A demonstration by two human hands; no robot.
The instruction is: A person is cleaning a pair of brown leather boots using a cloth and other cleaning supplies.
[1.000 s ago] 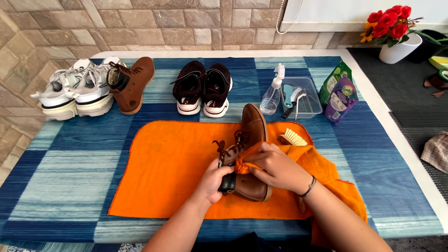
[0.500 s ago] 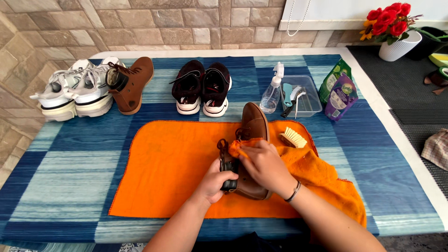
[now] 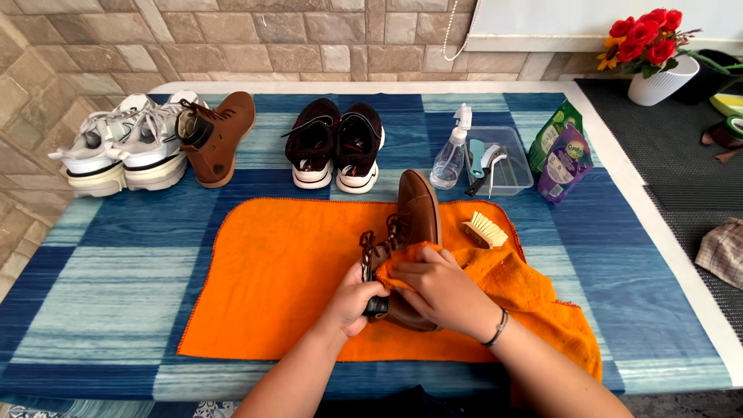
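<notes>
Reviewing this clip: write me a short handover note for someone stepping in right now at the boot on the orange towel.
Left hand: grips the heel end of the brown boot, steadying it on the orange towel.
Right hand: presses a bunched orange cloth against the boot's upper by the laces.
Nearby: small brush on the towel beside the boot; spray bottle and clear tub behind it; the other brown boot stands with the white sneakers at the far left.
Done: boot laid out, wiping in hand.
Left: I cannot tell how much of the boot is wiped; the second boot stands untouched.
</notes>
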